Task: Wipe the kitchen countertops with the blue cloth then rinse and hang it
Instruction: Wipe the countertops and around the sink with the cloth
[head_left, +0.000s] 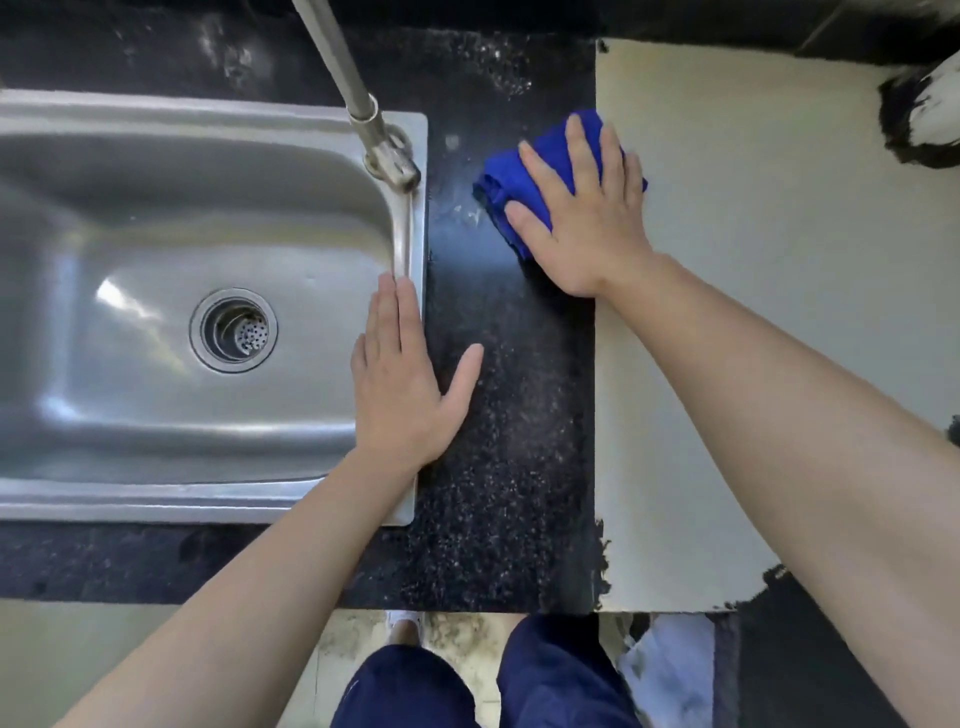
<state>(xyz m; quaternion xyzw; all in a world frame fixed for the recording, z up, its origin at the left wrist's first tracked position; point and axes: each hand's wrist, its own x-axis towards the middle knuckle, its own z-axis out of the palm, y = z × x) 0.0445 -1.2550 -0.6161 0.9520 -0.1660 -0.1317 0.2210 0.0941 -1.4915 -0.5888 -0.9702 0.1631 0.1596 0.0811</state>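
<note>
Fingers spread flat, the right hand (582, 218) presses down on a bunched blue cloth (524, 179), which lies on the black speckled stone countertop (509, 415) at the edge of a pale cream rectangular sheet (753, 260). The cloth shows past the fingertips and along the thumb side; part of it lies over the sheet's left border. The left hand (400, 384) lies flat and relaxed, holding nothing, its fingers straight along the right rim of the stainless steel sink (156, 130) and its thumb stretched out onto the dark counter. A round perforated drain strainer (234, 330) sits in the sink basin. A brushed metal faucet (363, 104) slants in from the top, its base at the sink's far right corner. Below the counter edge, dark blue trousers (550, 675) and a white shoe (402, 623) are visible over a mottled floor.
</note>
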